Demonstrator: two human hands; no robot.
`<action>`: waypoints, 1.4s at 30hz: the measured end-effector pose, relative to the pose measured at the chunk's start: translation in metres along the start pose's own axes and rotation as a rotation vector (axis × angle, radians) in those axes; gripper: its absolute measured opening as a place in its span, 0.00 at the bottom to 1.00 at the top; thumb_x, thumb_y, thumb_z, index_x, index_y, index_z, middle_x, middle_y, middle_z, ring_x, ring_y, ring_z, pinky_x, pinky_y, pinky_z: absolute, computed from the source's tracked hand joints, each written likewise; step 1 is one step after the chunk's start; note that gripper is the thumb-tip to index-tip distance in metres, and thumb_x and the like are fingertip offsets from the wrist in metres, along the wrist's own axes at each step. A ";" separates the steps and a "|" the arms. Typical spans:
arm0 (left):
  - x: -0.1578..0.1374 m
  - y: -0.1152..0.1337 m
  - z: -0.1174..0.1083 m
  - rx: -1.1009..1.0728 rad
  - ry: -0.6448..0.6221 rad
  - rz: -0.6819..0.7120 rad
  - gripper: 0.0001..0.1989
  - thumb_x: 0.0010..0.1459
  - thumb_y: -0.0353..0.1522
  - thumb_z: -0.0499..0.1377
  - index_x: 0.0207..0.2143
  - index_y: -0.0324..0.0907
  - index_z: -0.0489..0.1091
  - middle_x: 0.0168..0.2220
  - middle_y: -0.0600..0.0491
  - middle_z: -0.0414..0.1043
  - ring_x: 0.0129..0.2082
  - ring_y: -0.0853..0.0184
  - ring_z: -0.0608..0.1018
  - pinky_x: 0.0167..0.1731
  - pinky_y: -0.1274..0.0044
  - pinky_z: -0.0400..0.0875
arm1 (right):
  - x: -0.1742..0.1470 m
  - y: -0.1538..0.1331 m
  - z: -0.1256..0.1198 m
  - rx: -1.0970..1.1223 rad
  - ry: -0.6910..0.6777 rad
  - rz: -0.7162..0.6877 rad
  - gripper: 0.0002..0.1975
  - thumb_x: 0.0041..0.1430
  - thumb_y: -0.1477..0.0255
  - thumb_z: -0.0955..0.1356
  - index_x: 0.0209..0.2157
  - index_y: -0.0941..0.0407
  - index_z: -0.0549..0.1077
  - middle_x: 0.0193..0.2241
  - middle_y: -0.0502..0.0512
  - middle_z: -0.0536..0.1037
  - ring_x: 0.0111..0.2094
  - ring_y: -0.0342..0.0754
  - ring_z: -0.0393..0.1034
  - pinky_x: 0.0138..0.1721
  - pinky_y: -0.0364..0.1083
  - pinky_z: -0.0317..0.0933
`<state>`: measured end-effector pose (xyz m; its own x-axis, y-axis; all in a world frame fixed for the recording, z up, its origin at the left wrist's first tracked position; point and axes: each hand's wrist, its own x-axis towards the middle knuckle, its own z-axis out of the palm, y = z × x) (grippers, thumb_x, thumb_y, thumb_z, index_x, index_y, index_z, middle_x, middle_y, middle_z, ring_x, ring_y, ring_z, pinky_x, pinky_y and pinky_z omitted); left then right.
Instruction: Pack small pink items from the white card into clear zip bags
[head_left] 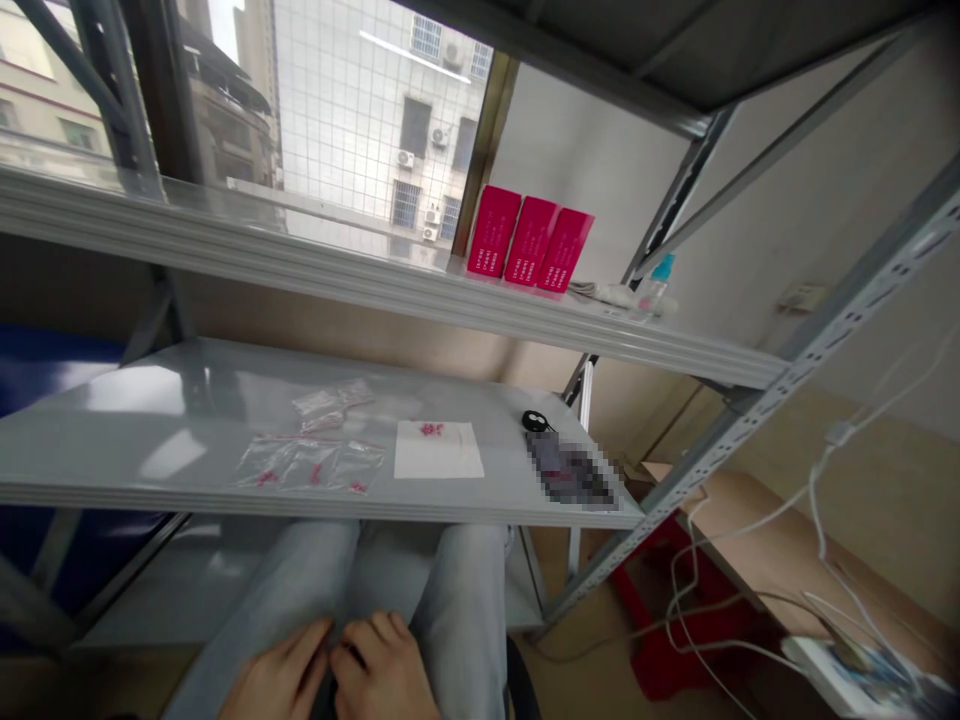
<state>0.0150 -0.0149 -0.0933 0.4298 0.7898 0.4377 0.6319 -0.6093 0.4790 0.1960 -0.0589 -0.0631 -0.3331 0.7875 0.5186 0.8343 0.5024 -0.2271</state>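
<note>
My left hand (276,675) and my right hand (384,662) rest close together in my lap, between my thighs. Their fingers are curled in, and nothing shows in them. Above them, on the grey shelf board (187,400), lie clear zip bags (311,465) in a row with small red pieces inside. Behind these is another clear bag (330,402). To their right is a white sheet of paper (439,455), and a little heap of red pieces (432,430) sits near its far edge. Both hands are below the board, apart from all of these.
A round black object (535,421) lies at the board's right end beside a blurred-out item (574,472). The upper shelf (337,270) carries red boxes (495,232) and a spray bottle (654,285). A metal post (720,420) and loose white cables (814,500) stand at the right.
</note>
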 end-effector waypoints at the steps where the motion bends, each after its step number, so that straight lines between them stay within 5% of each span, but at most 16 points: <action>1: 0.002 0.000 0.000 0.005 0.010 -0.013 0.15 0.58 0.28 0.53 0.42 0.50 0.75 0.39 0.54 0.83 0.34 0.62 0.84 0.36 0.79 0.79 | -0.001 -0.001 -0.001 0.002 -0.015 0.008 0.11 0.56 0.75 0.68 0.42 0.53 0.71 0.37 0.50 0.76 0.35 0.51 0.70 0.39 0.52 0.69; 7: 0.014 0.009 -0.013 -0.027 0.103 0.003 0.15 0.65 0.39 0.49 0.42 0.46 0.74 0.39 0.51 0.82 0.35 0.62 0.84 0.36 0.78 0.79 | 0.005 -0.006 -0.020 0.019 -0.163 -0.051 0.19 0.58 0.76 0.67 0.52 0.54 0.66 0.42 0.53 0.75 0.39 0.49 0.71 0.44 0.49 0.69; 10: 0.017 0.016 -0.021 -0.083 0.131 -0.047 0.15 0.64 0.43 0.51 0.39 0.47 0.75 0.37 0.51 0.82 0.37 0.61 0.83 0.40 0.77 0.78 | 0.007 -0.013 -0.018 -0.032 -0.148 0.029 0.22 0.57 0.76 0.67 0.54 0.55 0.65 0.43 0.54 0.75 0.39 0.51 0.72 0.43 0.50 0.70; 16: 0.025 0.031 -0.031 -0.338 0.034 -0.177 0.12 0.60 0.44 0.55 0.34 0.50 0.75 0.38 0.53 0.79 0.43 0.60 0.80 0.46 0.75 0.75 | 0.012 -0.019 -0.026 -0.038 -0.140 -0.027 0.20 0.60 0.74 0.66 0.54 0.53 0.65 0.51 0.57 0.72 0.38 0.50 0.75 0.38 0.47 0.73; 22: 0.014 0.018 -0.032 -0.628 -0.187 -0.236 0.26 0.53 0.43 0.64 0.54 0.51 0.69 0.57 0.52 0.71 0.57 0.54 0.72 0.58 0.64 0.65 | 0.010 -0.002 -0.064 0.098 -0.195 -0.116 0.13 0.62 0.74 0.66 0.47 0.48 0.71 0.56 0.48 0.69 0.38 0.43 0.74 0.37 0.41 0.71; 25: 0.010 0.015 -0.034 -0.657 -0.272 -0.197 0.33 0.47 0.39 0.69 0.57 0.54 0.68 0.58 0.51 0.71 0.57 0.51 0.72 0.58 0.62 0.65 | 0.006 0.000 -0.076 0.165 -0.210 -0.147 0.12 0.63 0.72 0.65 0.47 0.46 0.72 0.55 0.45 0.70 0.39 0.41 0.74 0.40 0.40 0.69; 30: 0.009 0.032 -0.044 -0.636 -0.286 -0.220 0.30 0.45 0.39 0.70 0.53 0.51 0.73 0.54 0.50 0.75 0.54 0.50 0.74 0.57 0.64 0.67 | 0.006 -0.006 -0.093 0.285 -0.230 -0.202 0.10 0.64 0.72 0.64 0.45 0.49 0.73 0.49 0.46 0.75 0.43 0.42 0.73 0.45 0.39 0.66; 33: 0.010 0.040 -0.054 -0.671 -0.300 -0.230 0.27 0.47 0.41 0.69 0.52 0.49 0.73 0.50 0.49 0.77 0.51 0.50 0.76 0.55 0.64 0.69 | 0.003 0.039 -0.132 0.331 -0.095 -0.111 0.13 0.63 0.71 0.64 0.48 0.51 0.72 0.46 0.50 0.77 0.46 0.45 0.72 0.49 0.43 0.65; 37: 0.009 0.040 -0.061 -0.756 -0.279 -0.204 0.25 0.51 0.41 0.66 0.52 0.48 0.72 0.49 0.50 0.77 0.53 0.52 0.74 0.56 0.64 0.67 | -0.014 0.167 -0.211 -0.125 0.496 0.624 0.18 0.63 0.63 0.59 0.47 0.58 0.70 0.47 0.65 0.74 0.52 0.57 0.66 0.53 0.55 0.60; 39: 0.008 0.038 -0.059 -0.797 -0.264 -0.200 0.25 0.51 0.42 0.66 0.52 0.48 0.73 0.48 0.50 0.77 0.53 0.52 0.73 0.56 0.64 0.66 | -0.022 0.224 -0.240 -0.250 0.429 0.878 0.27 0.58 0.58 0.62 0.52 0.62 0.67 0.47 0.69 0.73 0.51 0.63 0.66 0.51 0.59 0.60; 42: 0.007 0.038 -0.054 -0.840 -0.270 -0.212 0.26 0.51 0.44 0.66 0.52 0.48 0.72 0.47 0.50 0.76 0.53 0.52 0.73 0.55 0.65 0.66 | -0.025 0.270 -0.260 -0.237 0.287 0.894 0.30 0.47 0.58 0.70 0.50 0.60 0.69 0.40 0.64 0.77 0.44 0.61 0.71 0.46 0.56 0.62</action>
<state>0.0072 -0.0362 -0.0305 0.5619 0.8162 0.1346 0.0821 -0.2170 0.9727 0.5439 -0.0352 0.0768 0.5614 0.7108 0.4239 0.8049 -0.3498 -0.4793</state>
